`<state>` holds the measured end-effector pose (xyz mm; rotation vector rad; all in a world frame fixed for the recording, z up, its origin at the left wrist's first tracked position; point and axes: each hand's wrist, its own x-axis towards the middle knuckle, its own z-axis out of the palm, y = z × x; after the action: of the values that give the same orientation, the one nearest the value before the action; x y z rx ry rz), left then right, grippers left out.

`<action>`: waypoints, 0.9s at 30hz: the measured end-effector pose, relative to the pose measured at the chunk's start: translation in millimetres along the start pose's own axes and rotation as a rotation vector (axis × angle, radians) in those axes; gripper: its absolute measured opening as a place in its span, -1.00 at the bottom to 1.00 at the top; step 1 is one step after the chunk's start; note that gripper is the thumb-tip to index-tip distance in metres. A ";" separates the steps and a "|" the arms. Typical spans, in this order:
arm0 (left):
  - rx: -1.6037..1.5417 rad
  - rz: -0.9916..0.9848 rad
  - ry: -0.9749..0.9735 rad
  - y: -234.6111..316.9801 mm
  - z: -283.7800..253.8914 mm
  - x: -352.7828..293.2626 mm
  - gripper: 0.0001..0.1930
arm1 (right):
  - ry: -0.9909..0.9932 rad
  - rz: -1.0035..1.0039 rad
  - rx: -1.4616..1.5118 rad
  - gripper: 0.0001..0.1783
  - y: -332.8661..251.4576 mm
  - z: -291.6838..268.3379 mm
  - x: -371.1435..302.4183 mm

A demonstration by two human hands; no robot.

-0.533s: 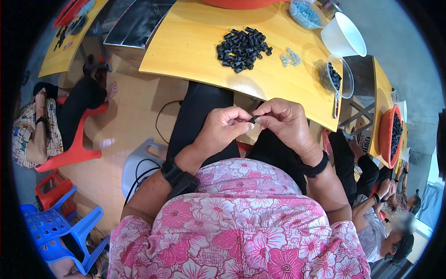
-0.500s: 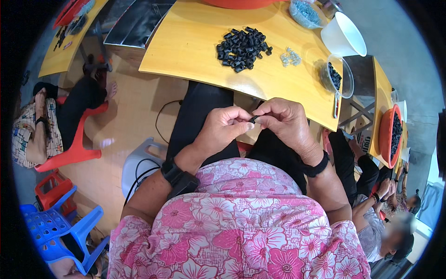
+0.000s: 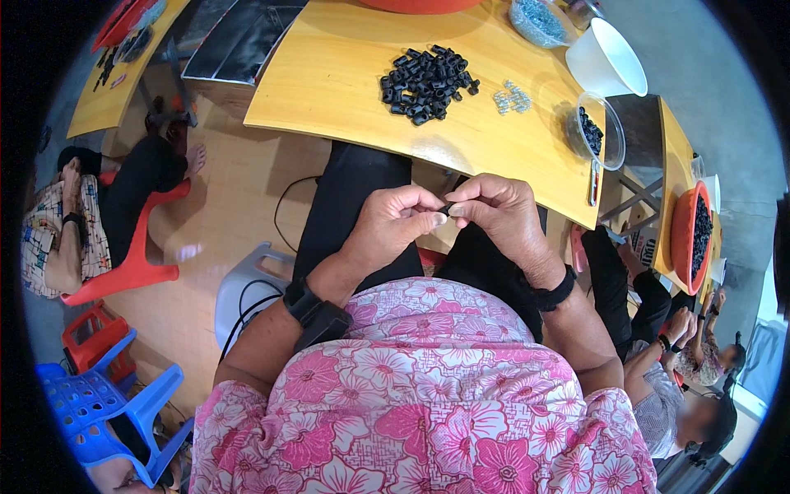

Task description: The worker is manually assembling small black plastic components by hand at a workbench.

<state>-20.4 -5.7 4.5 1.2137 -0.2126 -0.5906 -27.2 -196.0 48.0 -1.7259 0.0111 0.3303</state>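
Over my lap, just off the table's near edge, both hands meet fingertip to fingertip. My left hand (image 3: 401, 221) pinches a small black plastic part (image 3: 445, 210) between thumb and forefinger. From the other side, my right hand (image 3: 495, 212) pinches the same part, and the fingers cover most of it. A heap of black plastic fittings (image 3: 428, 84) lies on the yellow table (image 3: 329, 82) beyond my hands. To the right of that heap is a small group of clear pieces (image 3: 512, 98).
At the table's right side stand a clear tub of black pieces (image 3: 615, 140), a white bucket (image 3: 613, 59) and a bowl of clear pieces (image 3: 539, 23). A pen-like tool (image 3: 593, 183) lies near the right edge. A grey stool (image 3: 247, 288) is left of my legs; people sit on both sides.
My hands stay together over my lap, with only a slight shift of the fingers around the small black part. The table's contents are unchanged.
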 end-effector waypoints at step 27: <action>-0.123 -0.047 0.059 -3.6 -4.6 -2.0 -0.90 | 0.150 -0.313 -0.163 -0.61 16.5 23.5 -14.9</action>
<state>-21.1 -1.7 -0.2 1.1174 -0.0969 -0.5994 -49.6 -178.9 32.2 -1.8775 -0.1794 -0.0302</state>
